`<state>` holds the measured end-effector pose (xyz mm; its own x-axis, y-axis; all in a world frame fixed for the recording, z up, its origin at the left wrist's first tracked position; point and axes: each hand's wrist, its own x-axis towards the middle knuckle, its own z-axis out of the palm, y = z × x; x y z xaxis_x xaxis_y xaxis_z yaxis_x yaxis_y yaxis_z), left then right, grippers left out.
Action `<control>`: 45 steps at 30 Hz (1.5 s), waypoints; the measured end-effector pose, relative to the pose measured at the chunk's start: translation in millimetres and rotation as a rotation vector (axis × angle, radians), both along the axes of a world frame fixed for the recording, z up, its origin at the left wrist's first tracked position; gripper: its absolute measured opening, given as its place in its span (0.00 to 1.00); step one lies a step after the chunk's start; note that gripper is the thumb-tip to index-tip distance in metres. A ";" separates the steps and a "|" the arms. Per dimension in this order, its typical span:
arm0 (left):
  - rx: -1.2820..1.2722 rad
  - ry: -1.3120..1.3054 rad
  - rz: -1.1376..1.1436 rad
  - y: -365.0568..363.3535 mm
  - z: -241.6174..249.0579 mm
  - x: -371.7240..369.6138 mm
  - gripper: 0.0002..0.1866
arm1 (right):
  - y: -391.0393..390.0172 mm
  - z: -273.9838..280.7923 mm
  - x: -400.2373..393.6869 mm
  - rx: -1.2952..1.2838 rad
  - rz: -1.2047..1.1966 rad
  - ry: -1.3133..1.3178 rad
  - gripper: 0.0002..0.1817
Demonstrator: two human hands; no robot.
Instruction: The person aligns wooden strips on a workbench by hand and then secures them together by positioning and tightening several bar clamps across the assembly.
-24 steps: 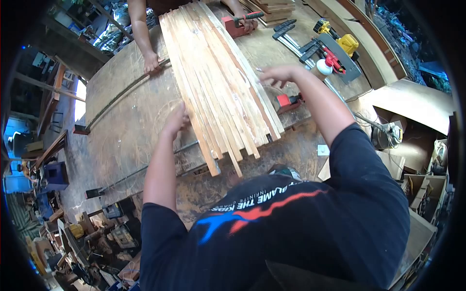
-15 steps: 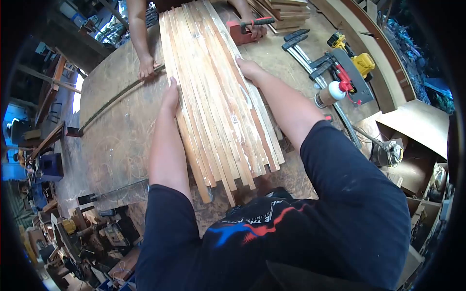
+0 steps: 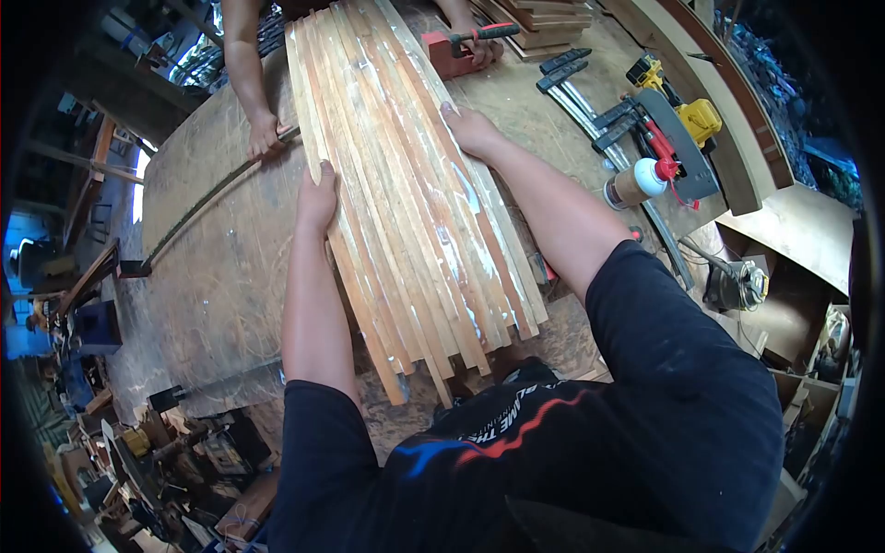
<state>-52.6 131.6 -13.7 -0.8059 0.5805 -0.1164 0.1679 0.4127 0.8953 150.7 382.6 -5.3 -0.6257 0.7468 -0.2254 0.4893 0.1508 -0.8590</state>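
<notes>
A wide panel of long wood strips, streaked with white glue, lies lengthwise before me with uneven near ends. My left hand grips its left edge, thumb on top and fingers mostly hidden. At the right edge, my right hand presses in the same way, its fingers largely out of sight below. Beyond, a co-worker's hand holds a long dark clamp bar left of the panel. The co-worker's other hand is on a red clamp at the far right side.
On the wooden table, to the right, are bar clamps, a glue bottle and yellow power tools. Stacked boards sit at the back. A cluttered pile of tools is at the lower left.
The panel's far end has shifted left and its near end slightly toward me. My left hand has moved a little nearer to me, and the co-worker's left-side hand has moved left with the bar.
</notes>
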 end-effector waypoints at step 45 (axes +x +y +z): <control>0.104 -0.121 -0.046 1.5 -2.1 -6.1 0.27 | 2.3 -15.6 -10.9 0.024 -0.014 0.063 0.39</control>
<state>-58.7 133.2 -15.8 -0.7623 0.6300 -0.1481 0.0731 0.3112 0.9475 139.8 384.9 -20.9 -0.6272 0.7605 -0.1683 0.4370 0.1647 -0.8843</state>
